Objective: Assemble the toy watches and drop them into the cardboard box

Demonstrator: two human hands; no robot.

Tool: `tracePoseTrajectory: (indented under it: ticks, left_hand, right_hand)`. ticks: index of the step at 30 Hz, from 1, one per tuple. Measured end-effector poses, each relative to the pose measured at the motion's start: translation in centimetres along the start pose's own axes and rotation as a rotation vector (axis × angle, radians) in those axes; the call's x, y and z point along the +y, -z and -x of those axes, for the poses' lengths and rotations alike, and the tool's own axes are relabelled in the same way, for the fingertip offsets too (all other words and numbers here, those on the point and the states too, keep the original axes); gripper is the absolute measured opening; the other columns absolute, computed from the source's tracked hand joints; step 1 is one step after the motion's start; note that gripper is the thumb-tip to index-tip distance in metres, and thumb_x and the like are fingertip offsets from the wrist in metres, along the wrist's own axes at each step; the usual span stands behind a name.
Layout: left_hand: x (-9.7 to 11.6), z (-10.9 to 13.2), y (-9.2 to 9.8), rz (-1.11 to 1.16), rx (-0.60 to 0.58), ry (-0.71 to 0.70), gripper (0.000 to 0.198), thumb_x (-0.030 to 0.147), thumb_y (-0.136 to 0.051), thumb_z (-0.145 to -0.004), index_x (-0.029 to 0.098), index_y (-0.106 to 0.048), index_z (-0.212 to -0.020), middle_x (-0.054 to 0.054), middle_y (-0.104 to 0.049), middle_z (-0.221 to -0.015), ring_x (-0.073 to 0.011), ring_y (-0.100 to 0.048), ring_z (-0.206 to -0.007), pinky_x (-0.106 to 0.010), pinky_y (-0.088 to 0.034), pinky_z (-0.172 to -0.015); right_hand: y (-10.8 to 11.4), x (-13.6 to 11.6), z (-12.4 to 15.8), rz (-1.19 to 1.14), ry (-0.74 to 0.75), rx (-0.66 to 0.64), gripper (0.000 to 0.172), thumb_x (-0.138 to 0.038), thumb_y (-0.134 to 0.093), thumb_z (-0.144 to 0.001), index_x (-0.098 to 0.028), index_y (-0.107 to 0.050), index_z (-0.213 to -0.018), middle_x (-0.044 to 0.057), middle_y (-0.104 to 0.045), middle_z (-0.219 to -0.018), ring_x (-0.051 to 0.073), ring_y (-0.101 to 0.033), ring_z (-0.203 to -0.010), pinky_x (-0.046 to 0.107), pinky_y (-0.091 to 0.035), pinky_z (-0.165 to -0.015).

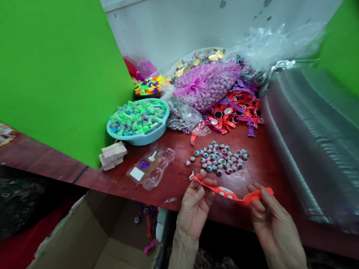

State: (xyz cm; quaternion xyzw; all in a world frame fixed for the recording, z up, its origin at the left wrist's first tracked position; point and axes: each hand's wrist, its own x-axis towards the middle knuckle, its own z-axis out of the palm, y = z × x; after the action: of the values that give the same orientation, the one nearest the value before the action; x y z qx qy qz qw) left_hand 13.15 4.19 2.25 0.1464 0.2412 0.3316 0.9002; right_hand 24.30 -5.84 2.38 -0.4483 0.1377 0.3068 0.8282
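Orange plastic strap [219, 187] | light, limp, thin; best held by its ends, kept taut | left hand [196, 204] pinching one end, right hand [269, 218] grasping the other | strap held just over red table [176, 187] edge | plastic eyeballs [219, 158] nearby, pile of straps [230, 119] beyond

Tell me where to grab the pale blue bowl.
Grip the near right rim of the pale blue bowl, coming from the front right with your thumb over the lip. The green board overlaps its left side, and the contents heap up to the rim, so the outer lip is the likeliest hold.
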Motion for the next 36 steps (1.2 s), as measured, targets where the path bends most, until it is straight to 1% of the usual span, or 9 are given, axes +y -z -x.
tracePoseTrajectory:
  ticks: [4,8,10,12,16,19,22,28,36]
  left_hand:
    - [0.2,-0.3,0.1,-0.115,0.115,-0.191,0.022,0.022,-0.084,-0.060,0.012,-0.066,-0.066,0.000,-0.064,-0.062,-0.0103,-0.063,-0.063,-0.015,-0.048,-0.054]
    - [0.1,-1.2,0.1,-0.143,0.396,-0.297,0.031,0.029,-0.085,-0.055,0.012,-0.066,-0.073,-0.001,-0.066,-0.060,-0.0106,-0.062,-0.055,-0.015,-0.043,-0.046]
    - [0.1,-1.6,0.2,-0.152,0.438,-0.315,0.031,0.030,-0.084,-0.057,0.013,-0.066,-0.077,-0.001,-0.067,-0.063,-0.0108,-0.062,-0.053,-0.016,-0.043,-0.046]
    - [0.1,-1.9,0.3,-0.171,0.460,-0.345,0.028,0.029,-0.081,-0.061,0.013,-0.066,-0.078,-0.002,-0.068,-0.064,-0.0094,-0.059,-0.049,-0.016,-0.041,-0.044]
    - [-0.4,-1.9,0.6,-0.374,0.448,-0.451,0.021,0.029,-0.074,-0.071,0.012,-0.069,-0.080,0.001,-0.064,-0.059,-0.0049,-0.047,-0.042,-0.015,-0.034,-0.042]
    - [-0.8,-1.2,0.7,-0.638,0.378,-0.483,0.020,0.032,-0.067,-0.078,0.013,-0.071,-0.078,0.003,-0.055,-0.051,-0.0064,-0.043,-0.043,-0.016,-0.032,-0.043]
    - [-1.1,-0.2,0.5,-0.802,0.301,-0.496,0.018,0.028,-0.062,-0.082,0.014,-0.073,-0.076,0.001,-0.059,-0.055,-0.0092,-0.048,-0.049,-0.018,-0.037,-0.049]
    - [-0.8,0.9,0.3,-0.925,0.114,-0.514,0.030,0.007,-0.052,-0.078,0.021,-0.076,-0.090,-0.001,-0.070,-0.069,-0.0150,-0.060,-0.062,-0.022,-0.046,-0.065]
    - [0.4,1.0,0.8,-1.062,-0.186,-0.415,0.024,0.016,-0.055,-0.084,0.021,-0.078,-0.086,-0.006,-0.069,-0.075,-0.0205,-0.059,-0.071,-0.027,-0.042,-0.066]
  right_hand:
    - [0.5,1.1,0.3,0.135,0.163,0.025,0.031,-0.025,-0.078,-0.067,-0.013,-0.071,-0.095,0.001,-0.066,-0.077,0.002,-0.045,-0.046,0.012,-0.037,-0.039]
    - [0.3,2.9,1.8,0.413,0.630,0.087,0.035,-0.027,-0.072,-0.075,-0.019,-0.069,-0.108,0.001,-0.066,-0.078,0.006,-0.049,-0.048,0.021,-0.042,-0.047]
    - [0.3,3.3,2.6,0.572,0.845,0.023,0.034,-0.025,-0.073,-0.074,-0.022,-0.070,-0.107,0.001,-0.065,-0.076,0.009,-0.052,-0.052,0.024,-0.044,-0.052]
    - [0.3,3.0,3.3,0.660,0.900,-0.160,0.026,-0.022,-0.074,-0.071,-0.025,-0.073,-0.097,-0.001,-0.061,-0.065,0.012,-0.053,-0.052,0.025,-0.043,-0.050]
    - [-0.1,1.5,4.1,0.638,0.644,-0.515,0.008,-0.018,-0.070,-0.072,-0.024,-0.073,-0.077,-0.001,-0.057,-0.057,0.008,-0.044,-0.039,0.021,-0.033,-0.036]
    - [-1.3,0.8,4.1,0.661,0.433,-0.623,0.007,-0.023,-0.066,-0.078,-0.022,-0.072,-0.076,-0.001,-0.053,-0.055,0.007,-0.043,-0.040,0.018,-0.031,-0.035]
    - [-2.2,1.3,3.5,0.718,0.258,-0.688,0.014,-0.030,-0.068,-0.076,-0.019,-0.071,-0.067,-0.001,-0.051,-0.055,0.008,-0.045,-0.046,0.017,-0.035,-0.040]
    - [-1.5,3.5,2.2,0.670,-0.041,-0.628,0.020,-0.036,-0.073,-0.072,-0.019,-0.076,-0.082,0.003,-0.067,-0.072,0.014,-0.058,-0.065,0.021,-0.047,-0.058]
    - [-2.5,3.1,2.2,0.501,0.050,-0.407,0.031,-0.030,-0.085,-0.051,-0.015,-0.058,-0.055,-0.001,-0.061,-0.054,0.010,-0.054,-0.048,0.018,-0.044,-0.044]
